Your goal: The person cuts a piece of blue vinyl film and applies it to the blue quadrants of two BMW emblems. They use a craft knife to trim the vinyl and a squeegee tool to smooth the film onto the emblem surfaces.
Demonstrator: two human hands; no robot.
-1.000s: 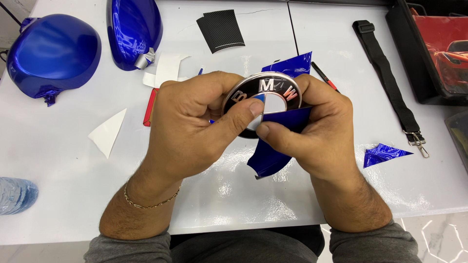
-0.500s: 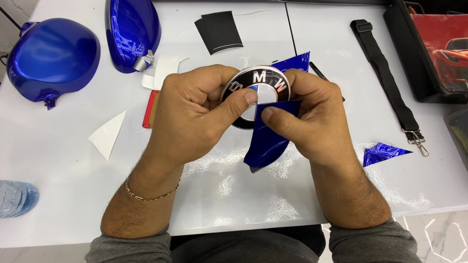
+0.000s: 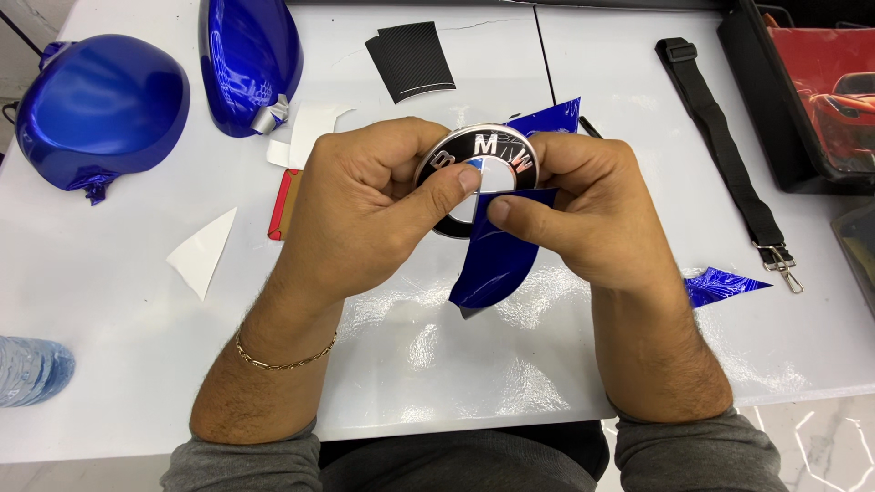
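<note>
Round emblem sits upper centre of the frame, grasped by both hands; the blue vinyl strip now hangs straighter below it, pinched under the right hand thumb while the left hand thumb presses its face

Two blue shells top-left, black strap right, water bottle left edge.

Vinyl-wrap workshop, white worktable, glossy blue wrapped shells at ten o'clock, carbon-pattern film sample at twelve, blue film offcut at four.
</note>
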